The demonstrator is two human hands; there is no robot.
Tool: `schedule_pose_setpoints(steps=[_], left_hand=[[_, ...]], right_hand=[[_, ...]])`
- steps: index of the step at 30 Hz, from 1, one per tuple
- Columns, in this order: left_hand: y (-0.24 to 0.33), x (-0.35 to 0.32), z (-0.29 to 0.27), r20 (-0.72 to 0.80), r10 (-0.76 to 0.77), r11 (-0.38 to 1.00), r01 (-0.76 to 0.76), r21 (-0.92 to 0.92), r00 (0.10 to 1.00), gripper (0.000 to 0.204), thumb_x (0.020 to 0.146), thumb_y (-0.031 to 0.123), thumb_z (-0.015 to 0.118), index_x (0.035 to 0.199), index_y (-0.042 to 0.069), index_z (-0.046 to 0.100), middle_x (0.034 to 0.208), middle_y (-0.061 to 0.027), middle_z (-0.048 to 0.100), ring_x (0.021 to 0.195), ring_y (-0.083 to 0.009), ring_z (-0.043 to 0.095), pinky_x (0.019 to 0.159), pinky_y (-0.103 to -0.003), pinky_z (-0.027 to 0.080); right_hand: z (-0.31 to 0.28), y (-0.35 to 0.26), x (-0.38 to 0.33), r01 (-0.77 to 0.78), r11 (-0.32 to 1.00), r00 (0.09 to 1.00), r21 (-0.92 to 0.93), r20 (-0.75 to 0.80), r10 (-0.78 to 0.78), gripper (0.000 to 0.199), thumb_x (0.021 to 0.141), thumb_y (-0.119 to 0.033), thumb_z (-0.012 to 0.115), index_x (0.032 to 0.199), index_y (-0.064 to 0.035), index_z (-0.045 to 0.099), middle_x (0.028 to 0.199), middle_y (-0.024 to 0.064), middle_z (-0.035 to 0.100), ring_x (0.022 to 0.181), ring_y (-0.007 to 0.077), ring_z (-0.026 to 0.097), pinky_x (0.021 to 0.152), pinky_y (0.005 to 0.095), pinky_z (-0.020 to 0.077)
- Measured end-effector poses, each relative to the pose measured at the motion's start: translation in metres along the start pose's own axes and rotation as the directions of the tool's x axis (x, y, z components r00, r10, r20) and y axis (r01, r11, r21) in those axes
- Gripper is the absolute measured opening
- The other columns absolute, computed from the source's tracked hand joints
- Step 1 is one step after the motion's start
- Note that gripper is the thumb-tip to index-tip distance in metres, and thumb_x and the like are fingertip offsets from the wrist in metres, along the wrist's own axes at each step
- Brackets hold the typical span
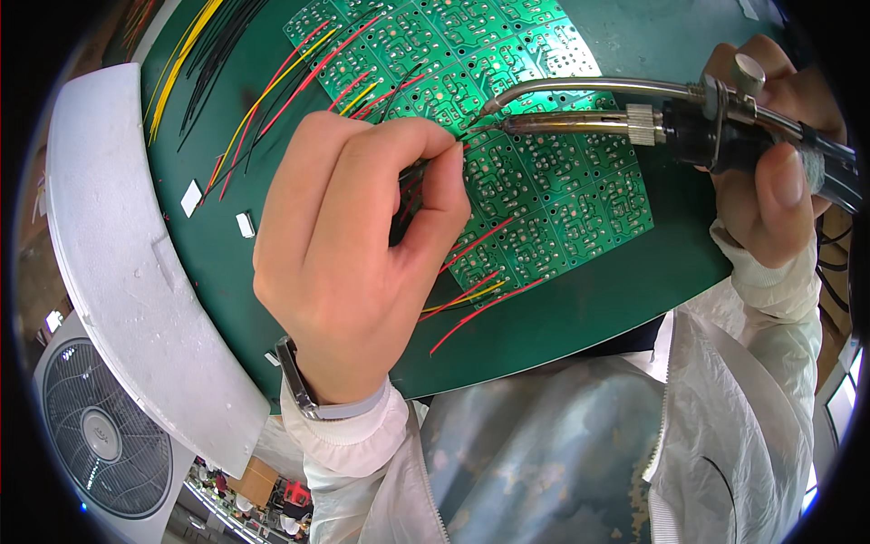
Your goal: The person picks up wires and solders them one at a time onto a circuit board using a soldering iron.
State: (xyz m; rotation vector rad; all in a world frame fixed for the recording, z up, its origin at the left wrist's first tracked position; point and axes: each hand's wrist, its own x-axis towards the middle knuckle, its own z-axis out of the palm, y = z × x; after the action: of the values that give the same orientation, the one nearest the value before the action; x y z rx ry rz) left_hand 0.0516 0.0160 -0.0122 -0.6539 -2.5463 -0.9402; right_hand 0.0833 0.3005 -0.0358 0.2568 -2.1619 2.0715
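Over a green circuit board panel (pixel 580 208), my left hand (pixel 353 227) pinches a thin black wire (pixel 462 137) between thumb and forefinger. My right hand (pixel 770 163) is wrapped round a soldering iron (pixel 580 121) with a curved metal feed tube (pixel 598 83) clamped along it. The iron's tip and the tube's end meet at the board right beside my left fingertips. Several red, yellow and black wires (pixel 299 72) stick out from the board's left side. More red wires (pixel 489 234) extend from its lower edge. Part of the panel is hidden behind my left hand.
Bundles of yellow wires (pixel 181 68) and black wires (pixel 222 54) lie at the upper left of the green mat (pixel 544 335). Small white connectors (pixel 245 225) rest near its left side. A white foam strip (pixel 136 245) borders the table; beyond stands a box fan (pixel 104 435).
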Motion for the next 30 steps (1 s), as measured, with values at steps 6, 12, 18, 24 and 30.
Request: schedule_pose_setpoints(steps=[6,12,18,24,30], left_hand=[[0.001,0.001,0.001,-0.002,0.009,1.0,-0.009,0.013,1.0,0.02,0.068,-0.008,0.072,0.082,0.004,0.063,0.073,-0.0014,0.057,0.058,-0.0109,0.044,0.053,-0.023,0.036],[0.0,0.0,0.0,-0.007,0.027,0.999,-0.027,0.032,1.0,0.02,0.067,-0.01,0.071,0.082,0.003,0.064,0.072,-0.0019,0.057,0.058,-0.011,0.045,0.053,-0.023,0.037],[0.002,0.004,-0.001,0.02,0.044,0.998,-0.045,0.045,0.999,0.022,0.066,-0.01,0.071,0.081,0.003,0.063,0.071,-0.0025,0.054,0.059,-0.011,0.046,0.053,-0.023,0.037],[0.008,0.008,-0.001,0.062,0.026,0.993,-0.033,0.111,0.998,0.022,0.064,-0.01,0.07,0.08,0.004,0.062,0.069,-0.0022,0.052,0.058,-0.0112,0.046,0.054,-0.023,0.038],[0.009,0.007,-0.002,0.075,0.019,0.988,-0.03,0.15,0.997,0.023,0.064,-0.01,0.07,0.08,0.005,0.062,0.07,-0.0016,0.052,0.058,-0.0112,0.047,0.054,-0.024,0.039]], right_hand=[[0.015,-0.003,-0.001,-0.025,0.997,0.971,-0.078,-0.241,0.005,0.036,0.09,-0.035,0.056,0.103,-0.003,0.047,0.087,0.0119,0.05,0.07,0.0203,0.049,0.061,0.0342,0.0433],[0.017,-0.003,0.032,0.366,0.929,0.911,-0.048,0.221,-0.348,0.035,0.087,-0.035,0.062,0.099,-0.0052,0.048,0.082,0.0106,0.048,0.064,0.0185,0.045,0.057,0.0328,0.0386],[0.018,-0.01,0.032,0.418,0.903,0.882,-0.1,0.282,-0.377,0.038,0.083,-0.036,0.07,0.095,-0.0074,0.048,0.076,0.009,0.046,0.059,0.016,0.041,0.053,0.0306,0.0331],[0.019,-0.014,0.031,0.423,0.898,0.878,-0.124,0.302,-0.372,0.036,0.083,-0.03,0.07,0.095,-0.006,0.047,0.076,0.0101,0.047,0.059,0.0163,0.042,0.054,0.0311,0.0338],[0.019,-0.007,0.032,0.466,0.881,0.855,-0.083,0.297,-0.425,0.033,0.083,-0.023,0.069,0.097,-0.0036,0.047,0.076,0.0128,0.048,0.058,0.0172,0.043,0.051,0.031,0.0332]])
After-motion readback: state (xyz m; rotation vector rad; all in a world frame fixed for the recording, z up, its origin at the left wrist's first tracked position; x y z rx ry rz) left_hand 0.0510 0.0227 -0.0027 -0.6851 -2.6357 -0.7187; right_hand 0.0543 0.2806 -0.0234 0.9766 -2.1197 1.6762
